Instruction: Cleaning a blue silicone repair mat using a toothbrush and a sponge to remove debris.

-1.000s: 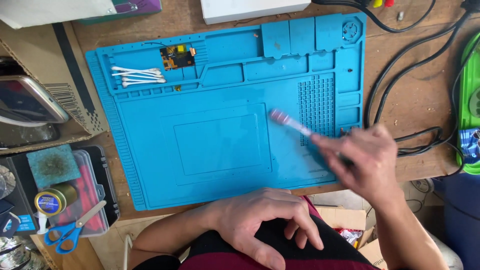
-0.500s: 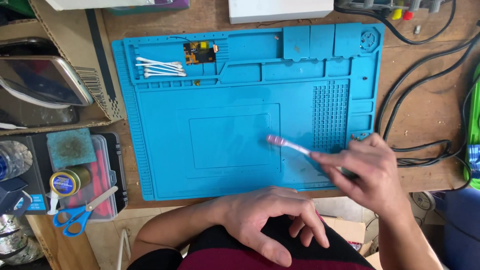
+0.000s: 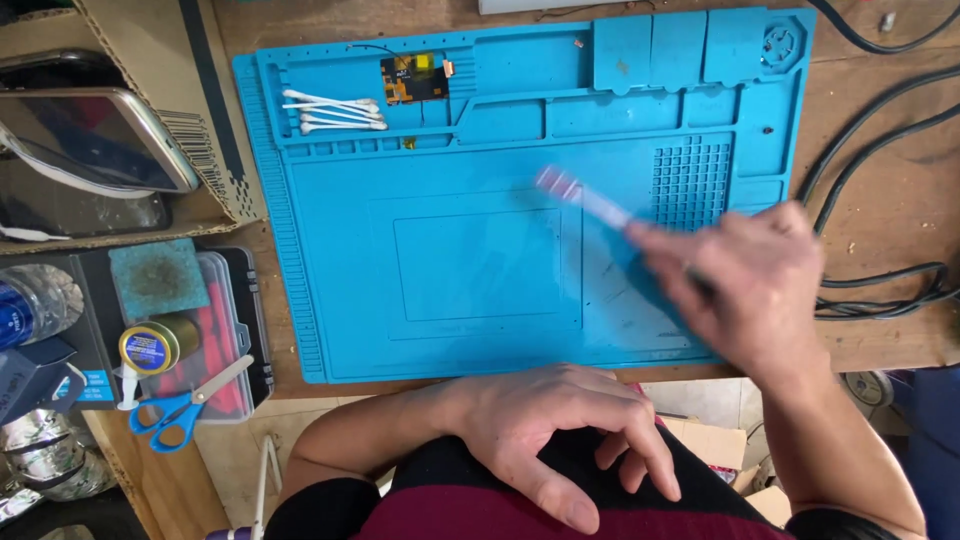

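right hand (image 3: 745,285) closed around a blurred pink-tipped brush (image 3: 585,200), its tip over the blue work mat (image 3: 450,290); left hand (image 3: 560,430) loosely open, holding nothing, on the lap below the grip. far left: round yellow-labelled solder spool (image 3: 155,345).

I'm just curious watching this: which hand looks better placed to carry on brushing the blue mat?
Probably the right hand: it grips the brush over the blue mat. The left hand rests off the mat on the lap, holding nothing.
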